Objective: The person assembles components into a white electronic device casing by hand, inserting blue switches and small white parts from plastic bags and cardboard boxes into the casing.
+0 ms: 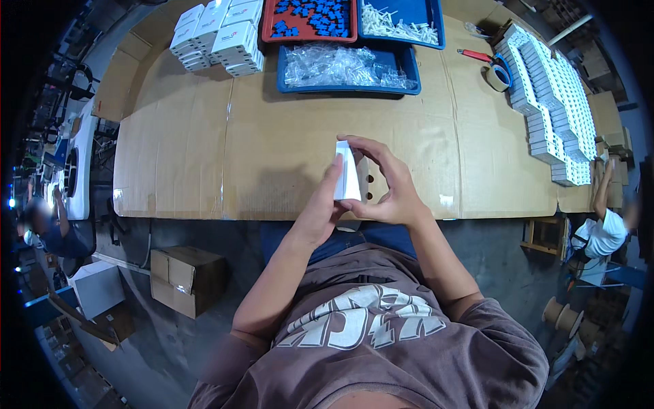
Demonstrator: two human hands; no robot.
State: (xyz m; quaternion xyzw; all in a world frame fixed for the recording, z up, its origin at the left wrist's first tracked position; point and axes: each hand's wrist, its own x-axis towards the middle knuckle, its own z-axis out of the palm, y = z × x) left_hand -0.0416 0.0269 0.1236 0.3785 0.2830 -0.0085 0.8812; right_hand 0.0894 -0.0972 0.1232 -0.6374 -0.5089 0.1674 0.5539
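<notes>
The brown cardboard-topped surface (pixel 170 150) is brightly lit, with a soft shadow beside the bare left hand (pixel 319 213) and glints on the clear plastic pieces (pixel 327 65). Fisheye distortion bends straight edges; the dim rim fades to black.

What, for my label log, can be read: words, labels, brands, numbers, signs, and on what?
Shirt: large pale lettering; I don't copy out printed words.
White boxes, upper left: print and a red mark, too small to read.
Stacked boxes, right: markings too small.
Held white piece: none visible.

Right hand (pixel 403 192) curls beside the left hand (pixel 321 208).
</notes>
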